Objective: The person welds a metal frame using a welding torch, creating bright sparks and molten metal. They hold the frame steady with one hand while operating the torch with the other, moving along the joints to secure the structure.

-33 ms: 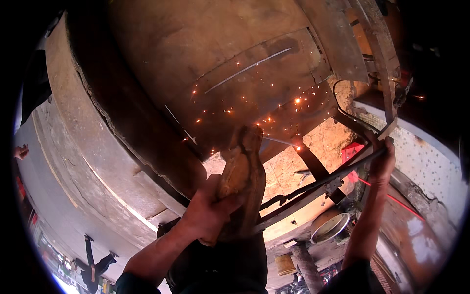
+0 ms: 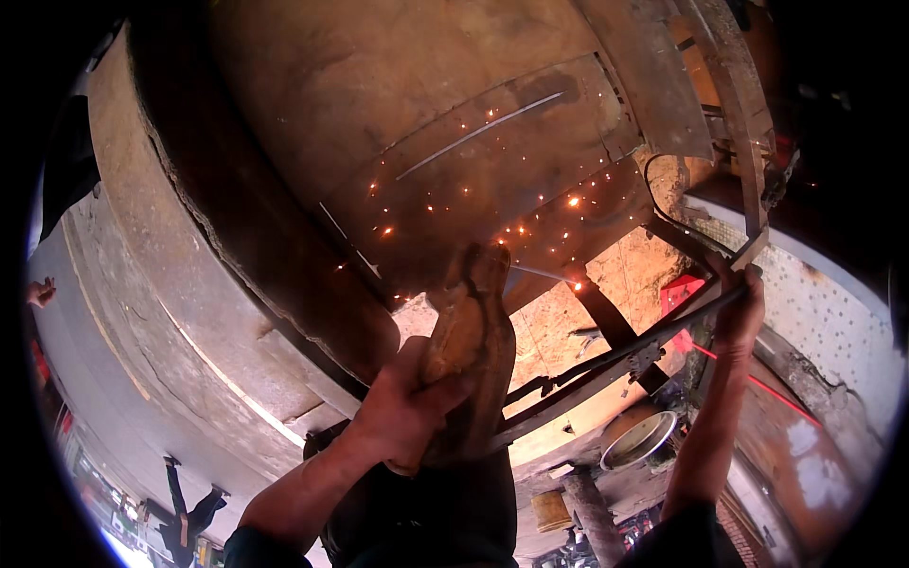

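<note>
My left hand [image 2: 402, 407] is closed around a long, worn, brown object [image 2: 469, 350] whose kind I cannot make out, its narrow top pointing away from me. Just beyond its top, a thin rod [image 2: 544, 273] with a glowing spot at its right end lies near the edge of a large rusty steel plate [image 2: 379, 76]. Orange sparks are scattered over the plate. Out to the right, my right hand [image 2: 739, 312] has its fingers wrapped around a dark metal bar [image 2: 653, 339] of the frame beside the plate.
A curved steel wall [image 2: 199, 189] runs along the left. Beneath the frame, at right, are a red object [image 2: 680, 293], a red rod [image 2: 784, 399], a round basin [image 2: 639, 441] and a yellowish bucket [image 2: 551, 511]. Another person [image 2: 183, 521] is at lower left; another person's hand [image 2: 41, 292] shows at the left edge.
The sparks over the plate are spread differently. Both my hands and the brown object keep their places.
</note>
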### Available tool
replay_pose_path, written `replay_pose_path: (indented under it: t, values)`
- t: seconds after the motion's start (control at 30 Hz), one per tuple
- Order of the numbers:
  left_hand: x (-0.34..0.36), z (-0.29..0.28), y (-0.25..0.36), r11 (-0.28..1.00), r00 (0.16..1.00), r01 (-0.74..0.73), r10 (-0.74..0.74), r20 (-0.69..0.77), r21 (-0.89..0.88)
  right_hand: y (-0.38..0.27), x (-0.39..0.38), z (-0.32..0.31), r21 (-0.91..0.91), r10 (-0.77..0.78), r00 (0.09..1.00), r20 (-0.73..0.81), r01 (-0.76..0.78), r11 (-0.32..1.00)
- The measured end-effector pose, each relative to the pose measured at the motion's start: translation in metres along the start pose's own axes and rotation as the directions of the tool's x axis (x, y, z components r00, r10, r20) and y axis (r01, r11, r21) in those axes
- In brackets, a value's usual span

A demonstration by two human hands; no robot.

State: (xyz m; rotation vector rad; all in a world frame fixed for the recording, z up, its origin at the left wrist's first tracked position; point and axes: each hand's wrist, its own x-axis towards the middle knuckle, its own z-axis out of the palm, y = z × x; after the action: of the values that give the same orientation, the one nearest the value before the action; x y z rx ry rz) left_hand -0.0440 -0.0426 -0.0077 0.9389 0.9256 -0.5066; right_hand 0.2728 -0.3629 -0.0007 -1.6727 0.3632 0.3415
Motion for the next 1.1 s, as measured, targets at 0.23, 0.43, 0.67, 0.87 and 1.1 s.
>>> replay_pose_path:
  t: [0.23,0.43,0.67,0.87,1.1]
  values:
    - [0.001,0.002,0.0,0.997,0.997,0.076,-0.076,0.024,0.016,-0.002,-0.006,0.012,-0.03,-0.016,1.0,-0.013,0.016,0.999]
    - [0.001,0.002,-0.001,0.998,0.997,0.068,-0.069,0.019,0.009,-0.001,-0.008,0.014,-0.082,-0.044,0.999,0.003,0.044,0.996]
    - [0.002,0.001,0.0,0.992,0.992,0.122,-0.123,0.023,0.023,0.001,0.004,-0.015,-0.087,0.027,0.987,0.161,-0.013,0.996]
    - [0.004,0.004,0.004,0.991,0.991,0.133,-0.133,0.004,0.007,0.003,-0.002,-0.003,-0.147,-0.019,0.996,0.089,0.032,0.989]
    - [0.002,0.005,0.007,0.991,0.991,0.133,-0.133,-0.007,0.033,0.004,0.004,-0.013,-0.163,-0.072,0.982,0.175,0.101,0.981]
